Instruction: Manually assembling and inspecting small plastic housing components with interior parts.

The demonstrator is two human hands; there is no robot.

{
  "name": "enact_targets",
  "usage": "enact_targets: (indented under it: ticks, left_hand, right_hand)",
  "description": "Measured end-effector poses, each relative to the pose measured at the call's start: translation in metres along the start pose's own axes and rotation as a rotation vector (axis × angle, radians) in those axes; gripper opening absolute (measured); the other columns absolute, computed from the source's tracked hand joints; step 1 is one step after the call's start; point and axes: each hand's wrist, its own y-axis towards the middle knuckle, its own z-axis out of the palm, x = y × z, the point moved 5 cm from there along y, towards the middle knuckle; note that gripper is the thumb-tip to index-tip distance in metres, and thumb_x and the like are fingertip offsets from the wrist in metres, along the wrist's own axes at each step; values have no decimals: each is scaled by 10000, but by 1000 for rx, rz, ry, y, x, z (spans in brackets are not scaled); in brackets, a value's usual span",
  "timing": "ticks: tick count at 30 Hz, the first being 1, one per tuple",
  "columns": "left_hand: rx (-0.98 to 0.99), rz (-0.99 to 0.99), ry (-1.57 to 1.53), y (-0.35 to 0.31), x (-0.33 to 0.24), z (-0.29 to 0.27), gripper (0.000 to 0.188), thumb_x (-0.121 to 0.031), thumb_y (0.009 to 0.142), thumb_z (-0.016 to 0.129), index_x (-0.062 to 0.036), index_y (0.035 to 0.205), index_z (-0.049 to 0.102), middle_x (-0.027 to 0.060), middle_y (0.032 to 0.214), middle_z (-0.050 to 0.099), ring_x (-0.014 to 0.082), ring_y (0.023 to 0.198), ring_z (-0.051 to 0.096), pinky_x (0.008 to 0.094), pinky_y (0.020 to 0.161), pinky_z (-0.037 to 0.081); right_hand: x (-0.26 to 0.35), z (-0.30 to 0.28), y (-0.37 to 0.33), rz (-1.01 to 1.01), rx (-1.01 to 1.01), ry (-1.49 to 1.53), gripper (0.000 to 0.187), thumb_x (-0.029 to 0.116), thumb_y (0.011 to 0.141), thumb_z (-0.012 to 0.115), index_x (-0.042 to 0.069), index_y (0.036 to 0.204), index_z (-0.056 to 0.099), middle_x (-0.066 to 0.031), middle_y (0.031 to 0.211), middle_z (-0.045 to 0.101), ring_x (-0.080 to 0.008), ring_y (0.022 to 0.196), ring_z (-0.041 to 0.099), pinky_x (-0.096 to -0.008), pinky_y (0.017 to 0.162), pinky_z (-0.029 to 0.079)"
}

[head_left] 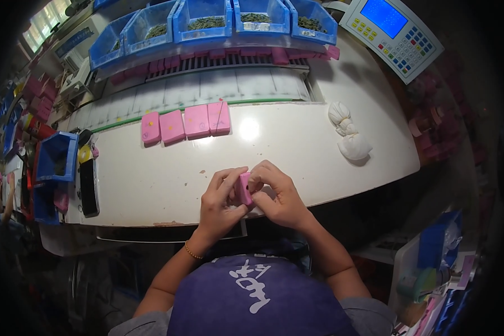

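Near the front edge of the white table, my left hand (220, 197) is closed around a pink block (245, 189), gripping it upright on its narrow side. A small dark spot shows on the block's side facing right. My right hand (276, 193) is curled against that side with its fingers pinched together; whatever they hold, if anything, is too small to make out. Further back, several pink blocks (196, 122) stand in a row. The rightmost block (219, 118) has a thin band or line across it.
Blue bins (202, 23) with small dark green pieces line the back. A knotted white cloth bag (350, 134) lies on the right. A keypad unit with a blue screen (391, 33) sits back right. A phone (88, 188) and a blue bin (57, 157) are at left.
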Motion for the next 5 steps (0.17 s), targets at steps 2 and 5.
enact_targets:
  ticks: [2, 5]
  left_hand:
    - [-4, 82, 14, 1, -4, 0, 638, 36, 678, 720, -40, 1301, 604, 72, 1130, 567, 80, 681, 504, 230, 616, 464]
    - [-32, 34, -21, 0, 3, -1, 663, 47, 679, 699, -72, 1324, 596, 68, 1146, 569, 93, 676, 509, 236, 616, 466]
  right_hand:
    - [-4, -1, -1, -50, -29, 7, 103, 5, 795, 556, 10, 897, 567, -75, 910, 543, -196, 779, 554, -307, 747, 488]
    - [-15, 1, -7, -63, -35, 139, 116, 19, 785, 561, 37, 898, 581, -79, 908, 546, -219, 791, 563, -319, 759, 490]
